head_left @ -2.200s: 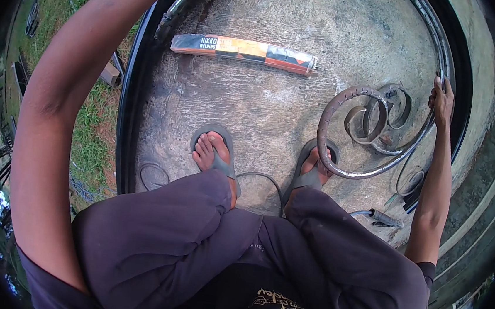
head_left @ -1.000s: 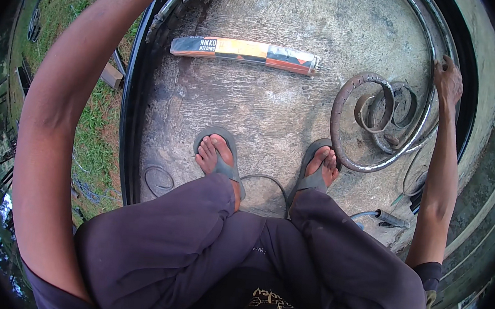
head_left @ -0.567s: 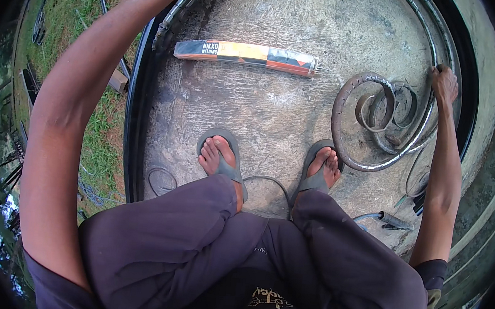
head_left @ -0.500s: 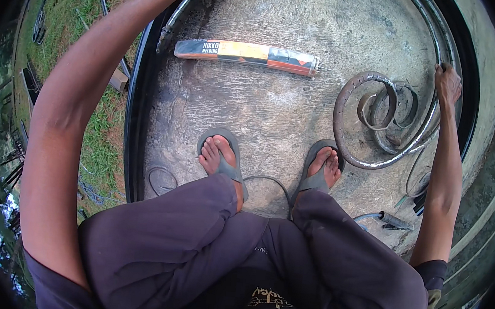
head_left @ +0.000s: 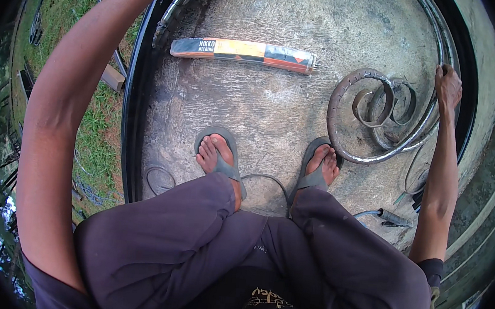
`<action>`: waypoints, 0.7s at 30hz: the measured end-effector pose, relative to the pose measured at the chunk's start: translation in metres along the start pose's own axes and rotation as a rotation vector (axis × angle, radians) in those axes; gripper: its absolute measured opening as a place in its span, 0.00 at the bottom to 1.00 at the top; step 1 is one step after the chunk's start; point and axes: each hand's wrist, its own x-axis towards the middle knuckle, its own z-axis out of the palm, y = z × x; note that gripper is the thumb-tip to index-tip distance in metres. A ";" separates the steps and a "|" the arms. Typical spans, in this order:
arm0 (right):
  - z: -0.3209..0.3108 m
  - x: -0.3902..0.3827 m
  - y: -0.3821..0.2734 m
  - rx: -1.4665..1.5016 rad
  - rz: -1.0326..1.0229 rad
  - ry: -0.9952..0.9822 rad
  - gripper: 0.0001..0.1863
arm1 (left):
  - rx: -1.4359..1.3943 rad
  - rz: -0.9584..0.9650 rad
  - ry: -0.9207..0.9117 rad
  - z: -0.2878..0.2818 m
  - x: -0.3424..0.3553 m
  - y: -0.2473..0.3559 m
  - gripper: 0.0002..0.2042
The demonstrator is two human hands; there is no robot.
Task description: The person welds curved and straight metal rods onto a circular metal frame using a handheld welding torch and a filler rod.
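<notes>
Concrete slab [head_left: 298,112], grass at left edge. Right hand [head_left: 449,87] closed on iron scroll [head_left: 374,115] at right edge, positioning it. Left hand out of frame, grip unknowable. Next likely needs steadying scroll flat.

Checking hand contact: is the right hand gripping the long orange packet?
No, the right hand grips a metal bar; the orange packet lies apart.

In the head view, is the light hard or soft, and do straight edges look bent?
Head view: soft, even daylight, no hard shadows under the grey scrolled metal piece; the long orange and black packet bows slightly; the black metal frame curves strongly near the rim; corners are dark.
</notes>
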 end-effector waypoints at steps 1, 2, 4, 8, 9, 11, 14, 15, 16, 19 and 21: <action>-0.001 -0.002 0.000 -0.006 0.003 0.011 0.22 | -0.010 -0.049 -0.071 -0.002 0.004 0.000 0.18; -0.002 -0.003 -0.001 -0.005 0.002 0.002 0.22 | -0.020 -0.097 -0.142 -0.004 0.009 0.001 0.18; -0.005 -0.005 -0.002 -0.024 0.022 -0.015 0.22 | 0.007 -0.116 -0.171 -0.003 0.014 0.000 0.19; -0.013 -0.001 -0.006 -0.057 0.026 -0.113 0.21 | 0.014 -0.103 -0.147 0.005 0.018 -0.004 0.19; -0.014 0.001 -0.007 -0.075 0.018 -0.128 0.21 | -0.020 -0.124 -0.177 0.007 0.019 -0.005 0.19; -0.014 0.004 -0.009 -0.100 0.004 -0.123 0.20 | 0.106 -0.084 -0.120 0.011 0.022 -0.005 0.20; -0.007 0.006 -0.011 -0.128 -0.027 -0.091 0.20 | 0.108 -0.066 -0.140 0.012 0.028 -0.007 0.20; -0.005 0.007 -0.012 -0.139 -0.045 -0.098 0.20 | 0.079 -0.066 -0.166 0.012 0.030 -0.008 0.20; -0.002 0.007 -0.014 -0.150 -0.062 -0.106 0.20 | 0.077 -0.069 -0.155 0.012 0.032 -0.010 0.20; 0.004 0.007 -0.019 -0.175 -0.050 -0.160 0.19 | 0.044 -0.052 -0.209 0.013 0.038 -0.016 0.20; 0.005 0.006 -0.022 -0.140 -0.018 -0.158 0.19 | 0.105 -0.012 -0.127 0.017 0.037 -0.020 0.19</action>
